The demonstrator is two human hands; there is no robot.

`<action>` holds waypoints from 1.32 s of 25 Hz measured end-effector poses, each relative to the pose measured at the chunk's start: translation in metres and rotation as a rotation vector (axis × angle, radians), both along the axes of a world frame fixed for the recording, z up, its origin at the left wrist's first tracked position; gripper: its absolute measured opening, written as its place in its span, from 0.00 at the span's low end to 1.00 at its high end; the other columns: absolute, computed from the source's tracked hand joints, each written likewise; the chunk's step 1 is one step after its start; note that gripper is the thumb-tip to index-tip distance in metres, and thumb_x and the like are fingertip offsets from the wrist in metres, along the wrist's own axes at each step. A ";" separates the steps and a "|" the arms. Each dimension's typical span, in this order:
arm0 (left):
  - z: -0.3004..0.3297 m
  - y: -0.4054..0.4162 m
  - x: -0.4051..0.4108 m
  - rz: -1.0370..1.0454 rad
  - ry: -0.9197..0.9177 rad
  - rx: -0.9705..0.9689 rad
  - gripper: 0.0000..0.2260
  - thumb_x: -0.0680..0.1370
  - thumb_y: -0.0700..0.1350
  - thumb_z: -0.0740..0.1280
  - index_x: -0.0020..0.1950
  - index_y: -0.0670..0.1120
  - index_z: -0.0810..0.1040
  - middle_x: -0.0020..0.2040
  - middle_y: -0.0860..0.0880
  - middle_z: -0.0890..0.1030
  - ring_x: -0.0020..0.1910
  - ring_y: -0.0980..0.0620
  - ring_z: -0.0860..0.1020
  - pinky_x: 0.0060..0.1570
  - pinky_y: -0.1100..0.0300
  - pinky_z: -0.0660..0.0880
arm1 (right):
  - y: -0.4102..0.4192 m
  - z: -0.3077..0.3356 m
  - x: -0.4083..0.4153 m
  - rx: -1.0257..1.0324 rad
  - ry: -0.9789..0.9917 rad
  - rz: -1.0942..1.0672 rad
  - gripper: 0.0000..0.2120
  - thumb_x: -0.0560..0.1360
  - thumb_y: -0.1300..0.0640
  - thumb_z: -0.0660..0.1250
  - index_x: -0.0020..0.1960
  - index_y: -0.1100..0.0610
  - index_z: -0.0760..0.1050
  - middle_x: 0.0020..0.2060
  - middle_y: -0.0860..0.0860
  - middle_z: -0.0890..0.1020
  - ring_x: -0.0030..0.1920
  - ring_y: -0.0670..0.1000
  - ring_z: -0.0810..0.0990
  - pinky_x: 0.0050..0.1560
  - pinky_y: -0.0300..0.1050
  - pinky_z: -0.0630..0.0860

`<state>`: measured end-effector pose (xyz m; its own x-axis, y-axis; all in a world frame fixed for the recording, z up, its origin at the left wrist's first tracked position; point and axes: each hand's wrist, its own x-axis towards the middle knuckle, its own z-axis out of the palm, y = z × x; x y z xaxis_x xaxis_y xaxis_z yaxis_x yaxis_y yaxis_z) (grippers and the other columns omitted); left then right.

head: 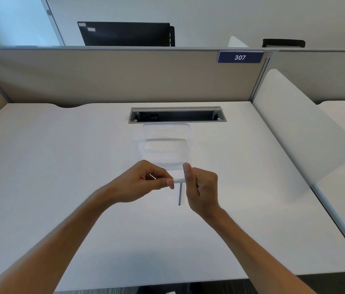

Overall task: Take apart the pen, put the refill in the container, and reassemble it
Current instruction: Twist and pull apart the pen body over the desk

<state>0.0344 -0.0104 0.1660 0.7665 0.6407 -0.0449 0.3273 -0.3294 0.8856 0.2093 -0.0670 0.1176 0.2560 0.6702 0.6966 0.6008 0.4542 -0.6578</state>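
Note:
Both hands meet above the middle of the white desk (61, 166). My left hand (144, 181) pinches one end of a short white pen body (179, 179), and my right hand (201, 185) grips its other end, thumb up. Most of the pen is hidden by the fingers. A thin blue refill (180, 195) lies on the desk just below the hands, pointing toward me. A clear plastic container (165, 143) stands right behind the hands.
A grey cable slot (177, 115) is cut into the desk behind the container. Beige partitions (103, 77) wall off the back. A white side panel (294, 134) rises along the right. The desk's front edge runs near my elbows.

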 end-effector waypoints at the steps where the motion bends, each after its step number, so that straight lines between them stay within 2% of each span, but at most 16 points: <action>1: -0.002 -0.002 0.000 0.057 -0.002 0.051 0.08 0.78 0.51 0.68 0.44 0.51 0.85 0.29 0.50 0.74 0.28 0.53 0.64 0.30 0.62 0.63 | -0.001 0.001 -0.003 -0.086 0.074 -0.005 0.25 0.84 0.48 0.56 0.30 0.48 0.55 0.22 0.42 0.55 0.25 0.47 0.54 0.28 0.41 0.53; 3: -0.005 -0.005 -0.001 0.150 0.016 0.234 0.07 0.77 0.50 0.67 0.45 0.52 0.84 0.29 0.54 0.76 0.27 0.55 0.68 0.29 0.61 0.67 | -0.002 0.001 -0.010 -0.279 0.235 0.006 0.29 0.82 0.46 0.59 0.25 0.48 0.54 0.19 0.44 0.56 0.24 0.46 0.54 0.26 0.43 0.53; 5: -0.004 -0.008 -0.002 0.181 0.080 0.557 0.08 0.75 0.50 0.64 0.45 0.52 0.83 0.30 0.57 0.74 0.28 0.54 0.70 0.28 0.58 0.70 | -0.002 0.002 -0.013 -0.447 0.352 -0.002 0.32 0.82 0.45 0.60 0.21 0.50 0.56 0.17 0.45 0.57 0.22 0.46 0.56 0.26 0.38 0.54; 7: -0.002 -0.011 -0.001 0.175 0.162 0.869 0.08 0.75 0.49 0.63 0.46 0.51 0.82 0.30 0.57 0.72 0.26 0.54 0.68 0.24 0.59 0.69 | 0.000 0.003 -0.015 -0.590 0.453 0.027 0.32 0.82 0.43 0.60 0.22 0.51 0.56 0.17 0.43 0.58 0.22 0.45 0.57 0.26 0.35 0.55; 10: -0.009 -0.013 0.001 0.169 0.233 1.109 0.09 0.78 0.46 0.64 0.47 0.45 0.82 0.33 0.51 0.77 0.26 0.49 0.73 0.22 0.58 0.69 | 0.004 0.004 -0.015 -0.698 0.566 0.060 0.29 0.82 0.43 0.59 0.26 0.55 0.59 0.17 0.42 0.61 0.22 0.44 0.59 0.27 0.37 0.59; 12: -0.014 -0.013 0.001 0.193 0.218 1.187 0.08 0.79 0.46 0.65 0.48 0.43 0.82 0.33 0.49 0.78 0.27 0.48 0.73 0.22 0.56 0.70 | 0.006 0.006 -0.014 -0.681 0.596 0.051 0.31 0.83 0.45 0.58 0.22 0.50 0.61 0.16 0.42 0.62 0.20 0.43 0.61 0.25 0.34 0.59; 14: -0.014 -0.013 0.000 0.197 0.189 1.175 0.09 0.79 0.47 0.65 0.48 0.43 0.81 0.33 0.49 0.77 0.26 0.48 0.72 0.20 0.56 0.68 | 0.007 0.007 -0.014 -0.616 0.585 0.051 0.34 0.84 0.48 0.57 0.18 0.50 0.62 0.15 0.42 0.62 0.19 0.43 0.60 0.23 0.31 0.58; 16: -0.009 -0.012 -0.001 0.160 0.168 1.110 0.12 0.81 0.49 0.62 0.47 0.43 0.81 0.33 0.49 0.76 0.25 0.48 0.69 0.19 0.57 0.66 | 0.006 0.007 -0.014 -0.518 0.549 0.072 0.34 0.84 0.50 0.58 0.19 0.50 0.59 0.16 0.42 0.60 0.20 0.44 0.58 0.23 0.32 0.57; 20: 0.006 -0.004 -0.002 0.076 0.166 0.909 0.15 0.81 0.53 0.58 0.48 0.47 0.80 0.33 0.55 0.74 0.28 0.51 0.69 0.24 0.57 0.68 | 0.005 0.007 -0.011 -0.343 0.444 0.080 0.31 0.83 0.49 0.59 0.22 0.48 0.56 0.17 0.43 0.60 0.21 0.44 0.57 0.25 0.35 0.56; 23: 0.016 0.004 0.000 0.021 0.111 0.579 0.13 0.81 0.54 0.61 0.44 0.50 0.79 0.29 0.56 0.71 0.28 0.54 0.67 0.29 0.59 0.67 | 0.008 0.013 -0.005 -0.131 0.242 0.077 0.27 0.83 0.53 0.58 0.27 0.46 0.54 0.18 0.42 0.57 0.22 0.45 0.56 0.28 0.34 0.53; 25: 0.025 0.013 -0.002 -0.074 0.069 0.240 0.11 0.80 0.51 0.63 0.42 0.50 0.81 0.27 0.56 0.70 0.28 0.56 0.66 0.30 0.66 0.64 | 0.010 0.015 0.002 0.075 -0.009 0.072 0.26 0.85 0.54 0.55 0.28 0.53 0.57 0.21 0.44 0.58 0.26 0.46 0.54 0.31 0.35 0.52; 27: 0.032 0.020 -0.005 -0.186 0.089 0.003 0.11 0.79 0.50 0.64 0.42 0.47 0.83 0.27 0.56 0.69 0.28 0.57 0.64 0.30 0.68 0.62 | 0.012 0.014 0.005 0.201 -0.175 0.096 0.28 0.85 0.55 0.53 0.26 0.59 0.62 0.21 0.52 0.62 0.29 0.47 0.54 0.33 0.38 0.53; 30: 0.030 0.021 -0.005 -0.160 0.096 -0.026 0.12 0.78 0.52 0.65 0.42 0.47 0.84 0.27 0.56 0.70 0.27 0.57 0.65 0.30 0.68 0.63 | 0.010 0.012 0.003 0.136 -0.153 0.037 0.29 0.85 0.53 0.53 0.26 0.59 0.62 0.21 0.51 0.61 0.26 0.49 0.56 0.29 0.41 0.54; 32: 0.026 0.016 0.000 -0.035 0.077 0.090 0.11 0.77 0.53 0.66 0.43 0.49 0.84 0.27 0.57 0.73 0.27 0.58 0.68 0.30 0.69 0.64 | 0.008 0.013 -0.002 -0.064 0.050 0.015 0.28 0.84 0.49 0.56 0.26 0.52 0.58 0.21 0.44 0.59 0.23 0.48 0.56 0.26 0.41 0.54; 33: 0.023 0.013 0.001 0.016 0.088 0.223 0.11 0.77 0.55 0.65 0.44 0.50 0.83 0.28 0.57 0.75 0.28 0.57 0.70 0.31 0.68 0.66 | 0.009 0.012 -0.003 -0.176 0.187 0.032 0.28 0.83 0.48 0.57 0.25 0.49 0.56 0.19 0.43 0.58 0.22 0.47 0.56 0.26 0.41 0.55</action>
<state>0.0356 0.0024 0.1890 0.7552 0.6546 0.0333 0.4066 -0.5078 0.7595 0.2059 -0.0583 0.1300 0.3463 0.7865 0.5114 0.4490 0.3398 -0.8264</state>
